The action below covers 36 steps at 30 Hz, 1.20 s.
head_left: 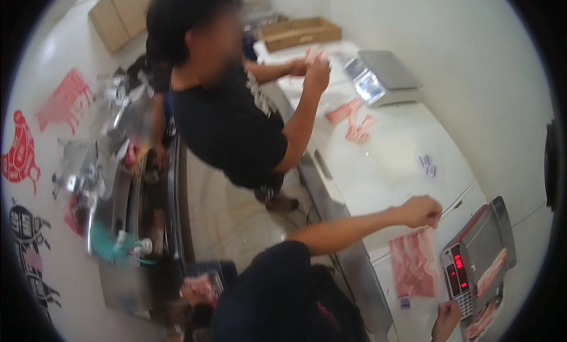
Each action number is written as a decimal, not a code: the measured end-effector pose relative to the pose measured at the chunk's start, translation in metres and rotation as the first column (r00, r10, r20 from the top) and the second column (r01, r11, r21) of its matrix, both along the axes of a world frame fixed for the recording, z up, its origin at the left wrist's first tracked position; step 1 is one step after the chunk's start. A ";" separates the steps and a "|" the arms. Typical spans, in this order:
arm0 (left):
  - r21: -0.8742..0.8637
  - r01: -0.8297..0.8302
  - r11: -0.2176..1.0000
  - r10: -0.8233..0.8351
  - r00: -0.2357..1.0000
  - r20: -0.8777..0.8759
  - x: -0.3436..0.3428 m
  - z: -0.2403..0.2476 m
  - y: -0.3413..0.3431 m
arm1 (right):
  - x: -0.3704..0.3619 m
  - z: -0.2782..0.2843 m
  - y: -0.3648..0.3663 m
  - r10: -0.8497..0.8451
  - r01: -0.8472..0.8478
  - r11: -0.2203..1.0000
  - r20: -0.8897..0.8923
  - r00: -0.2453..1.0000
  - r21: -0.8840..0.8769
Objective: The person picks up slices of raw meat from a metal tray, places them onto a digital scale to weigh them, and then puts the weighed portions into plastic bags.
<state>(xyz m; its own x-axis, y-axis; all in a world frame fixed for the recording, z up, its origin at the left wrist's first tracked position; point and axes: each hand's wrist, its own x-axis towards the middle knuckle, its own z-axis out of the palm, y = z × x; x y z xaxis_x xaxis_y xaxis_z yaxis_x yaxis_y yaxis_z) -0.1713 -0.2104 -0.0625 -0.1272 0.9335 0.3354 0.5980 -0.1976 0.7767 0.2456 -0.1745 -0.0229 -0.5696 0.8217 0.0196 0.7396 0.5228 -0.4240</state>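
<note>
My left hand (422, 212) reaches across the white table with its fingers curled into a pinch at the top edge of a flat pack of sliced pork belly (413, 264). The pack looks like clear plastic over pink, streaky slices. A small purple-and-white label (404, 302) shows at its lower corner. Just below the front of a digital scale (459, 271) with red lit numbers, my right hand (447, 318) is partly cut off by the lower edge. Its fingers are too small and dim to read. More pork slices (491, 273) rest on the scale's pan.
A co-worker in a black shirt (218, 123) stands at the table's far end, holding meat slices (315, 55) in both hands. A second scale (384, 79), loose pork slices (352, 120), purple labels (427, 165) and a cardboard box (299, 33) are on the table. A metal counter (174, 194) stands on the left.
</note>
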 end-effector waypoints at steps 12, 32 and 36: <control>0.064 -0.430 0.901 0.412 0.799 -0.437 0.045 -0.099 -0.141 | -0.023 -0.065 -0.060 0.241 -0.227 0.747 -0.064 0.968 -0.624; 0.010 -0.033 0.999 0.034 0.964 -0.265 0.170 -0.068 -0.055 | 0.134 -0.022 0.289 -0.527 0.525 0.763 -0.107 0.843 0.376; -0.010 -0.054 0.999 0.051 0.983 -0.175 0.151 -0.062 -0.079 | 0.006 -0.005 0.252 -0.581 0.592 0.783 -0.113 0.806 0.190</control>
<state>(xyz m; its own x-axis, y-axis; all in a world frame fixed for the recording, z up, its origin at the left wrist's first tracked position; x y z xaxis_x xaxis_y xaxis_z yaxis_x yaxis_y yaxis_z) -0.0202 -0.2893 -0.1244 -0.1168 0.9319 0.3435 0.7342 -0.1520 0.6617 0.2519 0.0777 -0.0278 0.0270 0.9704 0.2399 0.9147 0.0728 -0.3974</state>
